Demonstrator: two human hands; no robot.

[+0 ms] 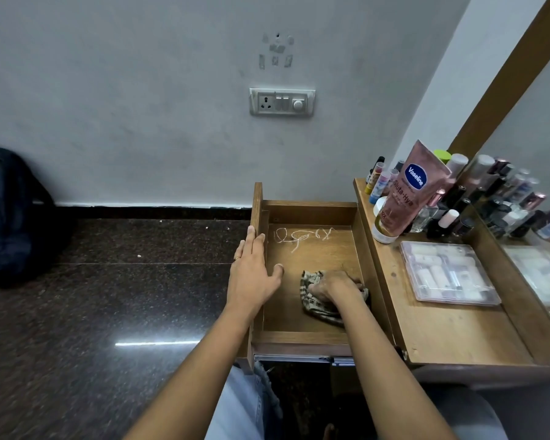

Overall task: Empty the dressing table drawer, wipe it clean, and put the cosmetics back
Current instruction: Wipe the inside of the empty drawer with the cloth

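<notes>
The drawer (308,207) is seen pulled fully out from the left side of the table (458,331), over the dark polished floor (108,296). No cosmetics are held in it. The left hand (251,274) is laid on the drawer's left wall. Its fingers (254,246) are kept straight and pressed together along the top edge, while the thumb is spread apart and rested inside on the drawer bottom. A ring (237,258) is worn on this hand. The right hand (334,285) is placed inside the drawer, near its right wall and towards the near end. Its fingers are curled down over a crumpled patterned cloth (318,308), which is gripped and pressed against the wooden bottom. A thin white squiggle (302,238) is left on the bottom at the far end, well apart from the cloth; whether it is cream or thread cannot be told. The cosmetics are gathered on the table to the right. A pink Vaseline tube (410,195) is stood on its cap, with lip balm sticks (377,182) behind it and small bottles (458,198) crowded beside it against the mirror (537,138). A clear plastic case (448,273) is laid flat nearer the front. A switch plate (281,102) is mounted on the wall, and a dark backpack (10,211) is set on the floor at the left.
</notes>
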